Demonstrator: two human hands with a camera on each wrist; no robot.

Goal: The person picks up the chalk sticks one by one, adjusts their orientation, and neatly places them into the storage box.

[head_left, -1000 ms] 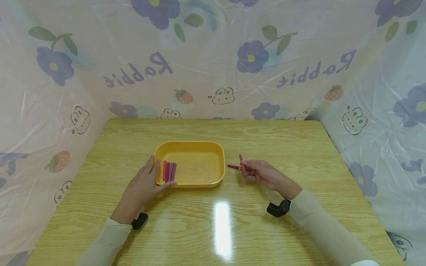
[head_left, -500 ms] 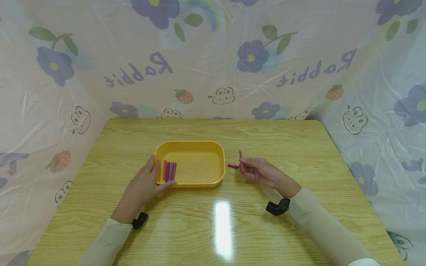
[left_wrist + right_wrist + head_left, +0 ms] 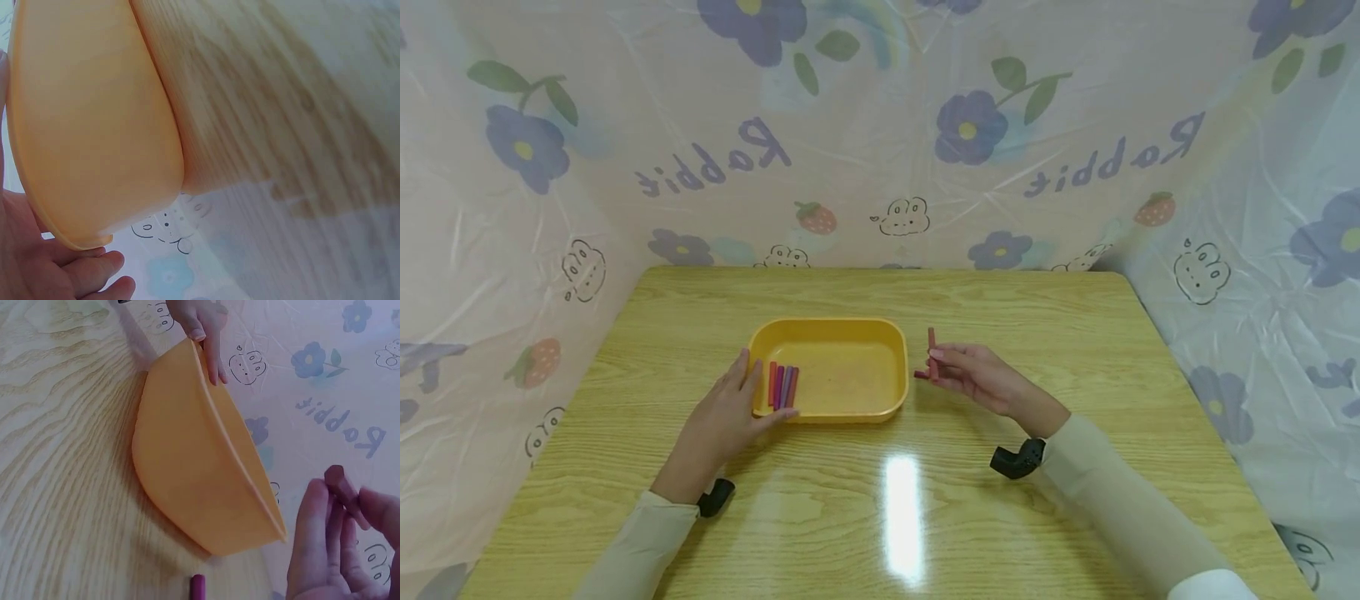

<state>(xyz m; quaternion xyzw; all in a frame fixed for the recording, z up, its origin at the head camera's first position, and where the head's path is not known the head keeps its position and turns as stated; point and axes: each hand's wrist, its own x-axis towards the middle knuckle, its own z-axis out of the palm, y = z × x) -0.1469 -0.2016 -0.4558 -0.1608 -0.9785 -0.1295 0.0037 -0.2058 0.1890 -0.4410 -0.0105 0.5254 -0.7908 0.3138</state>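
A yellow plastic tray [image 3: 850, 416] stands on the table, with several red, purple and brownish crayons [image 3: 782, 387] side by side in its left end. My left hand [image 3: 722, 417] grips the tray's near left corner, thumb along the front rim and fingers at the left side. To the right of the tray, my right hand [image 3: 981, 375] pinches a reddish-brown crayon [image 3: 932, 340] between thumb and fingertips, raised above the table. Its six-sided end shows in the right wrist view. A dark magenta crayon [image 3: 198, 587] lies on the table under that hand, partly hidden in the head view.
The wooden table [image 3: 820, 517] reaches back to a wall hung with a flower-and-rabbit sheet [image 3: 850, 125], which also covers both sides. Black wrist cameras [image 3: 1018, 458] sit below each hand. A bright light reflection lies on the tabletop in front of the tray.
My right hand has moved left toward the tray and slightly away from me, carrying the reddish-brown crayon, and now covers more of the magenta one. My left hand and the tray have stayed put.
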